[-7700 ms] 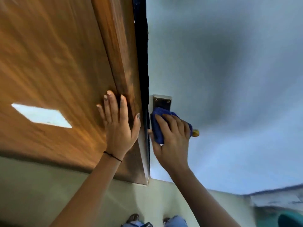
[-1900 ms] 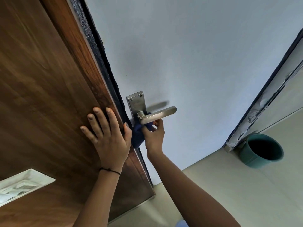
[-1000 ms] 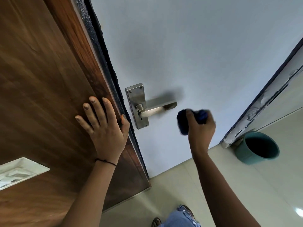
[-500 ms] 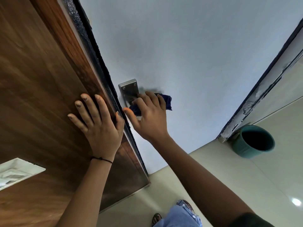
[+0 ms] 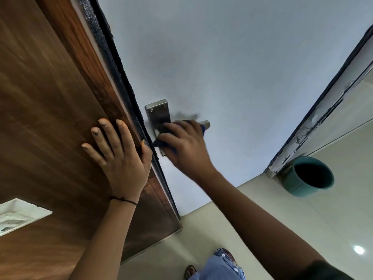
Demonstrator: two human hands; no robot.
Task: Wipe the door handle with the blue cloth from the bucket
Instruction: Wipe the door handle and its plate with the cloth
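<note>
A metal door handle (image 5: 158,114) with a screwed backplate sits on the pale grey door face; the lever's tip pokes out to the right of my fingers. My right hand (image 5: 184,147) presses the blue cloth (image 5: 160,142) over the lever and lower plate, so most of the cloth is hidden under my palm. My left hand (image 5: 119,156) lies flat with fingers spread on the brown wooden side of the door, beside its dark edge. The teal bucket (image 5: 298,187) stands on the floor at the right.
The door's dark edge (image 5: 121,81) runs diagonally between the wooden face and the grey face. A worn door frame (image 5: 314,118) rises at the right above the bucket. Cream floor tiles (image 5: 333,229) lie below, with my jeans leg and sandalled foot (image 5: 189,270) at the bottom.
My right hand carried the cloth away to the right, then came back onto the handle and has now slid lower over the lever. My left hand stayed on the wood.
</note>
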